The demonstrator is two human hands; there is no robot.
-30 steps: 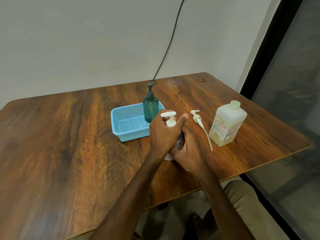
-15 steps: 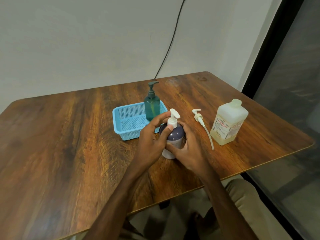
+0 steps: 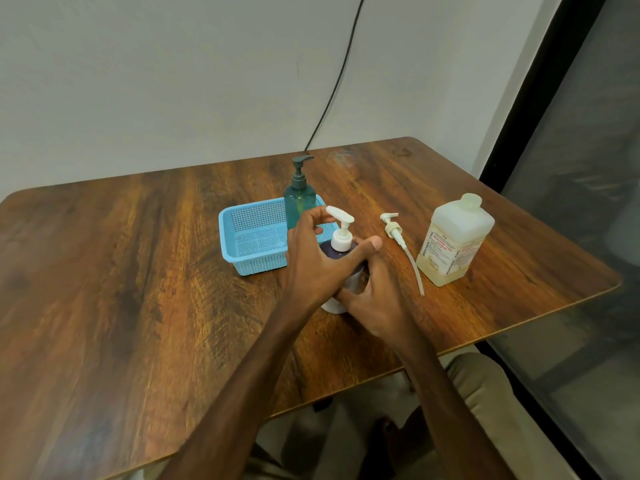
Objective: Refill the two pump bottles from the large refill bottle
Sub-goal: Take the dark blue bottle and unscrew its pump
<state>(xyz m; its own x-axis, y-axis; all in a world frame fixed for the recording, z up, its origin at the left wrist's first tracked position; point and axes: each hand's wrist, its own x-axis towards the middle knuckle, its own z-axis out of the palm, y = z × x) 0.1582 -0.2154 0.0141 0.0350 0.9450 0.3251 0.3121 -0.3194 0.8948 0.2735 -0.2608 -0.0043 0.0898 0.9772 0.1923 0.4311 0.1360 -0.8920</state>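
Note:
A purple pump bottle (image 3: 335, 253) with a white pump (image 3: 341, 237) stands upright on the wooden table (image 3: 138, 289), just in front of the basket. My left hand (image 3: 311, 261) reaches over its shoulder, fingers curled round the pump, thumb stretched to the right. My right hand (image 3: 377, 299) grips the bottle's lower body from the right. A teal pump bottle (image 3: 299, 202) stands in the right end of a blue basket (image 3: 249, 237). The large translucent refill bottle (image 3: 453, 240), capped, holds a little yellowish liquid and stands at the right.
A loose white pump with a long dip tube (image 3: 403, 249) lies on the table between the purple bottle and the refill bottle. A black cable (image 3: 332, 88) runs down the wall behind. The table's right edge is near a dark glass panel (image 3: 588, 202).
My left hand has shifted its grip round the pump, and the nozzle now points back-left instead of right. The right hand keeps its hold on the bottle's body.

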